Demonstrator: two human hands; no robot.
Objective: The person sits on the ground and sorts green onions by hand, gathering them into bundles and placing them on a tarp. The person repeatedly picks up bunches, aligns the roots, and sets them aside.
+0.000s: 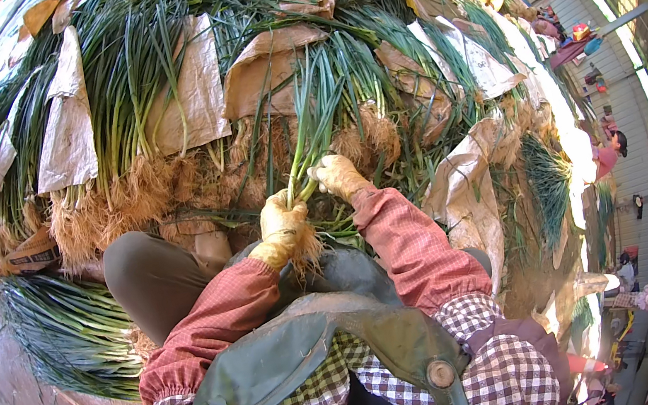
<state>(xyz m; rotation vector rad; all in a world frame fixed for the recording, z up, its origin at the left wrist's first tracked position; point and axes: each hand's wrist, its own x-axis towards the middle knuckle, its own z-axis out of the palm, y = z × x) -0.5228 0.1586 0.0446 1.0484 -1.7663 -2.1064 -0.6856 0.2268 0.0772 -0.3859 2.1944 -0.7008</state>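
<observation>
My left hand, in a pale yellow work glove, is closed around a small bunch of green onions. Their pale roots hang out below that fist, and the long green leaves fan away from me. Just to the right and slightly farther off, my right hand, gloved the same way, has its fingers curled in against a stalk at the bunch's side. The glove hides its fingertips. Loose leaves lie beneath both hands, in front of my green apron.
A wide heap of green onions with shaggy roots lies ahead, partly covered by sacking. Another pile is at my left. A crumpled sack and a small bunch lie to the right. Several people work along the far right.
</observation>
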